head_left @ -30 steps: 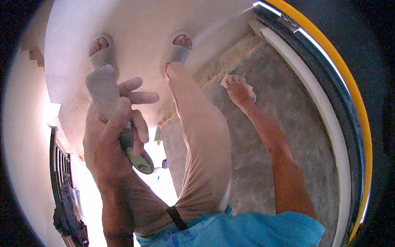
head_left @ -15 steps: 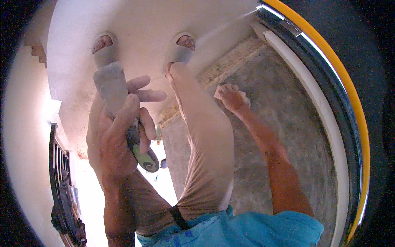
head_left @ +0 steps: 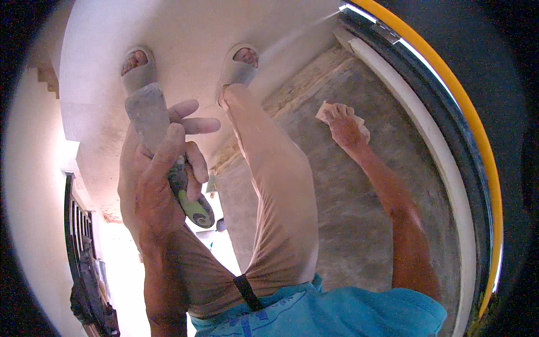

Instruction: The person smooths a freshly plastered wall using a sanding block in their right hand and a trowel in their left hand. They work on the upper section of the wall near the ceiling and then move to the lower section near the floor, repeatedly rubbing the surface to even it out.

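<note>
My left hand (head_left: pixel 157 188) is wrapped round the black and green handle of a putty knife (head_left: pixel 147 115), whose broad grey blade points away from me. Two of its fingers stick out to the side. Off to the right, my right hand (head_left: pixel 346 128) presses a pale sanding pad (head_left: pixel 323 113) flat against a rough grey plastered surface (head_left: pixel 348 224). Edges of the pad show on both sides of my fingers; the rest is covered by them. The pad's exact make-up cannot be told.
My sandalled feet (head_left: pixel 137 70) stand on a pale floor (head_left: pixel 191 28). A white ledge (head_left: pixel 418 106) and a curved yellow edge (head_left: pixel 477 123) border the grey surface at right. A dark railing (head_left: pixel 76 224) stands at left, beside a bright opening.
My right hand has slid to the right across the grey surface with the sanding pad, its arm swinging outward. The left hand keeps its hold on the putty knife, nearly still.
</note>
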`<state>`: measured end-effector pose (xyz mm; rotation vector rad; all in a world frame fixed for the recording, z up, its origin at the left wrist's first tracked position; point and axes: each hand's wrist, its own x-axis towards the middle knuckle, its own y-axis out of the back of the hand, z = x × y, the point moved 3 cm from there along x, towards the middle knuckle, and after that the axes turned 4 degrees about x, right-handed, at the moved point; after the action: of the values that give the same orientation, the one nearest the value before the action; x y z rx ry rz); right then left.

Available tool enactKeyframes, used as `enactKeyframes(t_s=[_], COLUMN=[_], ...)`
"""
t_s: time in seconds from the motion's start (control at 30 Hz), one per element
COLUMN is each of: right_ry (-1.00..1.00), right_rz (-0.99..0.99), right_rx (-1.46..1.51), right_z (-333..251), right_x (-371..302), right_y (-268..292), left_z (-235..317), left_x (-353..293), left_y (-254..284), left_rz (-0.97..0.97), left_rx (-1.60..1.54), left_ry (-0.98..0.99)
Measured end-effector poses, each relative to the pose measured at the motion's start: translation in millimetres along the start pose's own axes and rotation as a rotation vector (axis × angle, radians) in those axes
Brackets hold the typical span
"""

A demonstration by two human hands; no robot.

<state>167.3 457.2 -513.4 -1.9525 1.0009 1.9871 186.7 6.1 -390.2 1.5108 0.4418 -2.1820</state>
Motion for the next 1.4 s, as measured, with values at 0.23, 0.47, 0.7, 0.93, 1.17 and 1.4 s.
enactKeyframes(t_s=[0.23,0.47,0.7,0.93,1.17,1.4], right_ry=[-0.093,-0.008,-0.228,-0.068,0.03,-0.075], right_rz=[0.463,0.15,0.325,0.271,0.214,0.165], right_rx=[-0.242,0.09,-0.298,-0.428,-0.211,-0.11], right_z=[109.2,3.1,107.0,105.3,116.8,132.7], right_x=[32.8,-8.4,19.6,37.6,58.6,69.8], right_y=[-19.6,-15.4,-3.2,8.3,-0.2,-1.7], left_z=[15.3,-7.7,4.7,-8.1,-15.6,-1.0], left_x=[-1.5,4.6,1.1,7.0,8.4,4.5], left_y=[-13.3,15.1,-1.2,12.4,17.3,8.6], left_rz=[0.165,-0.122,0.094,0.02,0.034,0.047], left_rx=[0.058,-0.1,0.004,0.024,0.029,0.187], left_ry=[0.144,-0.058,0.055,0.045,0.02,0.082])
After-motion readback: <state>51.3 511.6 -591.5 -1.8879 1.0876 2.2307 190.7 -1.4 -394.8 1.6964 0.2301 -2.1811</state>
